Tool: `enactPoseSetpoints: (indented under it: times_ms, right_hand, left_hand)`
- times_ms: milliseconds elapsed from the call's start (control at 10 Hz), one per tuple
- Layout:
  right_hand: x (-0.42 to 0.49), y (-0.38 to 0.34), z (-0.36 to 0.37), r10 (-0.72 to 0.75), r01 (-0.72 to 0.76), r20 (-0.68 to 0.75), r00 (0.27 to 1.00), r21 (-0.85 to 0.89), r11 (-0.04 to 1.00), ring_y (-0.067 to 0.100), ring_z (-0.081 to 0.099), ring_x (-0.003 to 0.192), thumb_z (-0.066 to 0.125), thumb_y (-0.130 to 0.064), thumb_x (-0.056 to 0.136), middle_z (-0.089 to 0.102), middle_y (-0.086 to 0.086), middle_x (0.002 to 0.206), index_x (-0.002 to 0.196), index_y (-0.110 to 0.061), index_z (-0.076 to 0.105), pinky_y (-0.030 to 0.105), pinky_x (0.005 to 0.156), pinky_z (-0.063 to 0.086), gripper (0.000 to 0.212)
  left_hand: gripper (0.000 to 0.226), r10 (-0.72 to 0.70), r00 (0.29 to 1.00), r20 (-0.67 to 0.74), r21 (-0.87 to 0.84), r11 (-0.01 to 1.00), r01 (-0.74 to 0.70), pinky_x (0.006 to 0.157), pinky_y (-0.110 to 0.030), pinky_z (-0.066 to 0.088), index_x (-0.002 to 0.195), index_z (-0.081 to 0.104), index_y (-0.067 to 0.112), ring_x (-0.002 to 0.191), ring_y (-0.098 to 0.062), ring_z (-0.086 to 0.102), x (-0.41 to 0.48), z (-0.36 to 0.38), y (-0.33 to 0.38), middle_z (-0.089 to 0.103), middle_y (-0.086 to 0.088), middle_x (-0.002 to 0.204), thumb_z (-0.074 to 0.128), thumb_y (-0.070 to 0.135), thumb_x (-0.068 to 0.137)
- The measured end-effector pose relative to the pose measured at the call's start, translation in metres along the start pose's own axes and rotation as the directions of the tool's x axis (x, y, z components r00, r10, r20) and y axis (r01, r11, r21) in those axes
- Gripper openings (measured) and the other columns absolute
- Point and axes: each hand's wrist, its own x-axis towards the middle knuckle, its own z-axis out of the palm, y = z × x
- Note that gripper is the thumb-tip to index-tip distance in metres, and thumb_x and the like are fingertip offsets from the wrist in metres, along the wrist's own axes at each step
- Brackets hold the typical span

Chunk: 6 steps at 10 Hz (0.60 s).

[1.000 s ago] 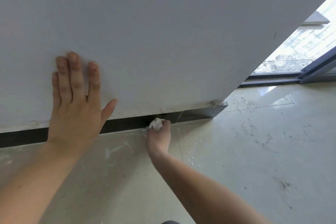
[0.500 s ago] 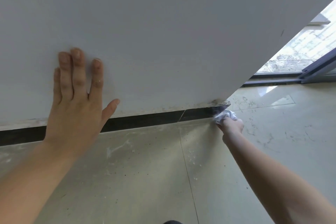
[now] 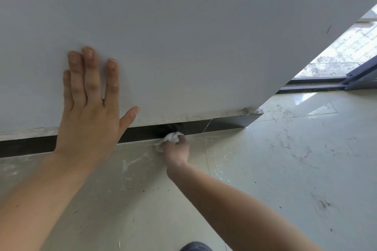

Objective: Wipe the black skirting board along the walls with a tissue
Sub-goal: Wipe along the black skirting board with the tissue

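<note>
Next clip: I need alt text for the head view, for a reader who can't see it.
A person's right hand presses a crumpled white tissue against the black skirting board at floor level. Their left hand rests flat on the white wall above.

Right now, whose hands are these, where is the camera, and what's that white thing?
There is no machine here, just a person's two bare hands. The camera sits on the person's head and looks down, so you see what they see. The left hand lies flat on the pale wall, probably for support. The right hand grips a crumpled white tissue and presses it against the black skirting board at the wall's bottom. Below is a dusty, smudged tiled floor.
</note>
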Motion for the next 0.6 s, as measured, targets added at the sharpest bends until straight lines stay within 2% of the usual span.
enactPoseSetpoints:
  times_ms: [100, 200, 300, 400, 500, 600]
  right_hand:
    - [-0.018, -0.001, 0.001, 0.175, -0.179, 0.284, 0.943, -0.011, 0.984, 0.018, 0.064, 0.079, 0.05, 0.009, 0.086, 0.061, 0.004, 0.079, 0.114, -0.004, 0.058, 0.028, 0.085, 0.055, 0.032]
    - [-0.019, -0.008, -0.029, 0.194, -0.171, 0.217, 0.957, -0.12, 0.978, 0.015, 0.065, 0.077, 0.045, 0.005, 0.091, 0.059, 0.005, 0.08, 0.096, 0.0, 0.058, 0.024, 0.073, 0.056, 0.015]
    - [-0.001, -0.009, -0.07, 0.027, -0.028, -0.024, 0.999, -0.069, 0.997, -0.004, 0.059, 0.05, 0.048, 0.008, 0.09, 0.054, 0.01, 0.093, 0.11, 0.01, 0.054, 0.009, 0.047, 0.048, 0.021]
    - [0.014, -0.03, -0.09, 0.03, -0.021, -0.086, 0.996, 0.106, 0.994, 0.005, 0.061, 0.063, 0.046, 0.005, 0.092, 0.05, 0.024, 0.13, 0.132, 0.012, 0.041, 0.017, 0.064, 0.054, 0.041]
    - [0.034, -0.039, -0.069, 0.018, -0.098, -0.247, 0.969, -0.316, 0.944, 0.023, 0.055, 0.107, 0.039, -0.022, 0.099, 0.047, 0.02, 0.135, 0.132, -0.003, 0.048, 0.03, 0.09, 0.048, 0.04]
    - [0.016, -0.036, -0.022, -0.181, 0.034, -0.186, 0.966, -0.602, 0.798, 0.026, 0.044, 0.125, 0.03, -0.03, 0.101, 0.048, 0.013, 0.135, 0.127, -0.012, 0.056, 0.026, 0.09, 0.041, 0.041]
  left_hand:
    - [0.093, 0.027, 1.0, 0.01, -0.003, 1.0, -0.027, 0.118, -0.046, -0.006, 0.148, -0.008, 0.001, 0.14, -0.048, -0.011, 0.0, -0.002, -0.004, 0.0, -0.037, 0.146, 0.049, 0.049, 0.093]
    - [0.09, 0.034, 0.999, 0.028, -0.033, 0.999, -0.033, 0.118, -0.045, -0.007, 0.15, -0.006, 0.004, 0.139, -0.033, -0.027, -0.001, -0.003, -0.008, -0.002, -0.035, 0.149, 0.046, 0.048, 0.092]
    - [0.088, 0.034, 0.999, 0.032, -0.034, 0.999, -0.033, 0.118, -0.043, -0.009, 0.149, -0.008, 0.006, 0.138, -0.031, -0.03, -0.001, -0.003, -0.008, -0.006, -0.03, 0.15, 0.043, 0.048, 0.092]
    - [0.087, 0.03, 0.999, 0.038, -0.047, 0.999, -0.028, 0.117, -0.042, -0.012, 0.149, -0.01, 0.006, 0.139, -0.033, -0.03, -0.001, -0.003, -0.007, -0.009, -0.026, 0.15, 0.041, 0.05, 0.094]
    - [0.088, 0.039, 0.998, 0.044, -0.048, 0.998, -0.037, 0.117, -0.041, -0.012, 0.149, -0.007, 0.005, 0.14, -0.034, -0.028, -0.001, -0.006, -0.008, -0.009, -0.024, 0.15, 0.048, 0.047, 0.093]
    - [0.081, 0.062, 0.997, 0.052, -0.061, 0.996, -0.059, 0.117, -0.042, -0.01, 0.149, -0.011, 0.009, 0.138, -0.03, -0.032, -0.002, -0.01, -0.01, -0.011, -0.022, 0.152, 0.041, 0.042, 0.097]
